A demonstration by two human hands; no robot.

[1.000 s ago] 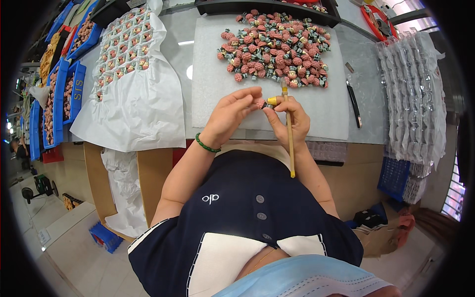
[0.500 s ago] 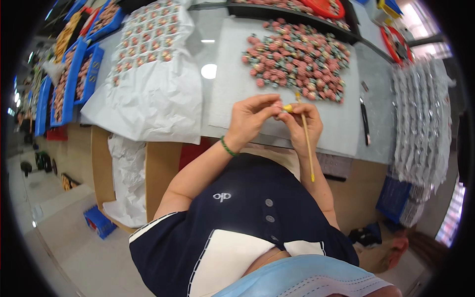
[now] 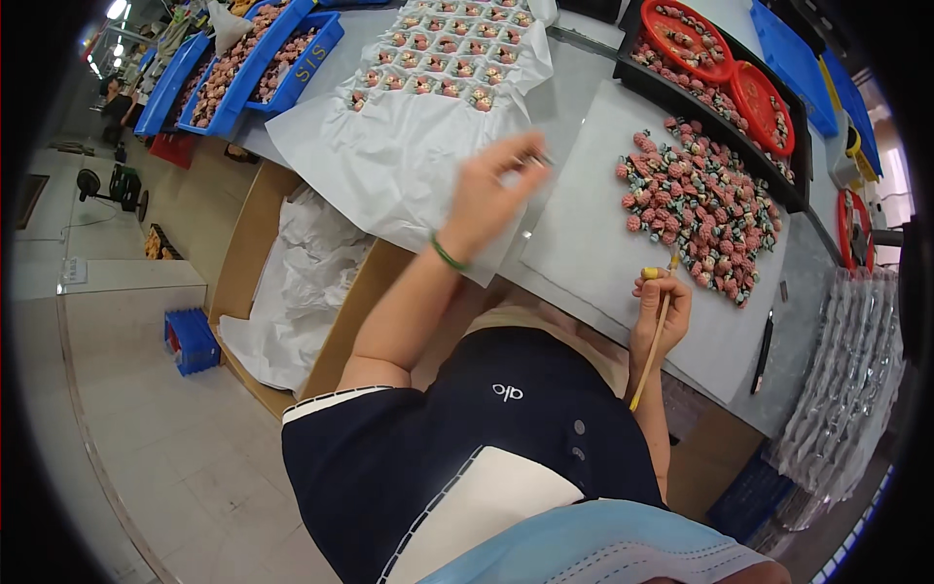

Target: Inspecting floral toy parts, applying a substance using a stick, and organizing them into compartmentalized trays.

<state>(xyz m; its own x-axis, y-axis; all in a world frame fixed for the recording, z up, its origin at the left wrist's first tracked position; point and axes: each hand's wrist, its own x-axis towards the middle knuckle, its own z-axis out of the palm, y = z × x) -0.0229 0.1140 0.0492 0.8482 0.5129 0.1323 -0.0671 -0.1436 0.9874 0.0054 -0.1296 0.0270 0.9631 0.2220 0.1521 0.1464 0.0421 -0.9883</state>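
My left hand (image 3: 488, 197) is raised over the white paper sheet (image 3: 384, 156), left of the pile, and smeared by motion. Its thumb and fingers pinch a small painted piece (image 3: 537, 160), too blurred for detail. My right hand (image 3: 663, 310) is closed around a thin wooden paintbrush (image 3: 651, 360), slanting with its tip up near the pile. A yellow cover (image 3: 650, 273) shows at a fingertip of that hand. Just beyond lies a pile of small pink and grey-green painted figurines (image 3: 696, 200), spread on a white mat (image 3: 582, 209).
A compartment tray (image 3: 443, 60) with figurines in rows stands behind the paper. Blue bins (image 3: 229, 88) of pieces are at far left. A black tray (image 3: 671, 95) holds red dishes (image 3: 686, 41). A black pen-like tool (image 3: 764, 352) and stacked clear trays (image 3: 844, 360) are at right.
My left hand has parted from the right and swung left over the paper with the small piece. My right hand keeps the paintbrush. The whole view has turned and shifted left.
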